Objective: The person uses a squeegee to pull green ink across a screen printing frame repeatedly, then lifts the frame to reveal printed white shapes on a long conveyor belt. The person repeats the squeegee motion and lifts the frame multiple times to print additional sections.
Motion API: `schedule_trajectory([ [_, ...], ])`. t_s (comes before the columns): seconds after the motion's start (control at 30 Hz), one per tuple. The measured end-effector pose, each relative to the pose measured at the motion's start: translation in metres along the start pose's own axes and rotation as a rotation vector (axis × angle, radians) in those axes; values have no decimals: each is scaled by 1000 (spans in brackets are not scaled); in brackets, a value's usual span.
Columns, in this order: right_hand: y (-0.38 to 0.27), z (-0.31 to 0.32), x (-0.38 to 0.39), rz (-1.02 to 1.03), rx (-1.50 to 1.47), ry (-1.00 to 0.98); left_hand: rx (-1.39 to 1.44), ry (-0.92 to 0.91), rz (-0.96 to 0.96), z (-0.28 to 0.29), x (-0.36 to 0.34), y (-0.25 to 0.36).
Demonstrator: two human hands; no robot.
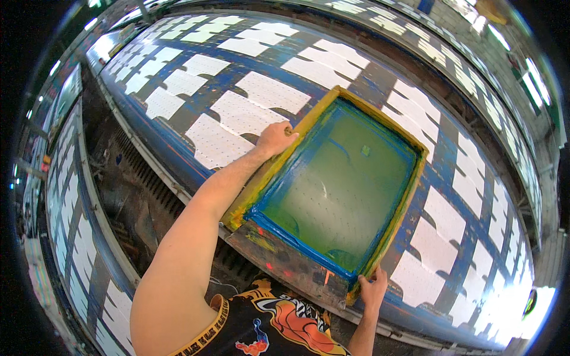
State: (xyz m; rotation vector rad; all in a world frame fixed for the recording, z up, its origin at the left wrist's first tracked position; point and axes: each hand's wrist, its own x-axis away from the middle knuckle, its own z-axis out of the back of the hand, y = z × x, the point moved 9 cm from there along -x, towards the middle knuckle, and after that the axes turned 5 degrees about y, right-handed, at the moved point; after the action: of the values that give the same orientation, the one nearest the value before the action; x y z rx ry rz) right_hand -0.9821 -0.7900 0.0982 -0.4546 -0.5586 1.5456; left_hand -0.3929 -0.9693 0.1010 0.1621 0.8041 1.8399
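Note:
A screen printing frame [350, 184] with a yellow-stained wooden rim and green translucent mesh lies over the long printing table in front of me. Blue tape or ink lines its inner edges. My left hand [277, 139] is closed around the frame's left side. At the near right corner, my right hand [373, 287] grips the rim, with fingers bent over it. White cut fabric pieces [236, 115] lie flat in rows to the left of the frame. More white fabric pieces [433, 237] lie to its right. Through the mesh, paler areas show underneath.
A paint-stained wooden board [285, 255] runs along the frame's near edge. A metal rail [154, 172] borders the table, with a dark gap beyond it. Another table with white pieces [80, 237] stands at left, and a further one [427, 44] at the far side.

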Motion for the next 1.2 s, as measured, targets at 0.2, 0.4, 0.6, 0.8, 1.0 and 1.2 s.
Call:
schedule_trajectory([
  [0.2, 10, -2, 3, -92, 24, 34, -61, -20, -50, -6, 2, 4],
  [0.4, 8, -2, 5, -41, -24, 78, -103, 3, -67, 0, 7, 15],
  [0.6, 14, -6, 8, -124, -23, 50, -167, -44, -37, -3, 7, 18],
  [0.8, 4, 1, 3, -123, 8, 24, -168, -43, -22, 2, 11, 23],
  [1.0, 8, 0, 4, -124, 9, 51, -190, -6, -34, -1, 9, 19],
  [1.2, 27, -11, 6, -56, -60, 111, -190, 121, -176, 8, 19, 23],
])
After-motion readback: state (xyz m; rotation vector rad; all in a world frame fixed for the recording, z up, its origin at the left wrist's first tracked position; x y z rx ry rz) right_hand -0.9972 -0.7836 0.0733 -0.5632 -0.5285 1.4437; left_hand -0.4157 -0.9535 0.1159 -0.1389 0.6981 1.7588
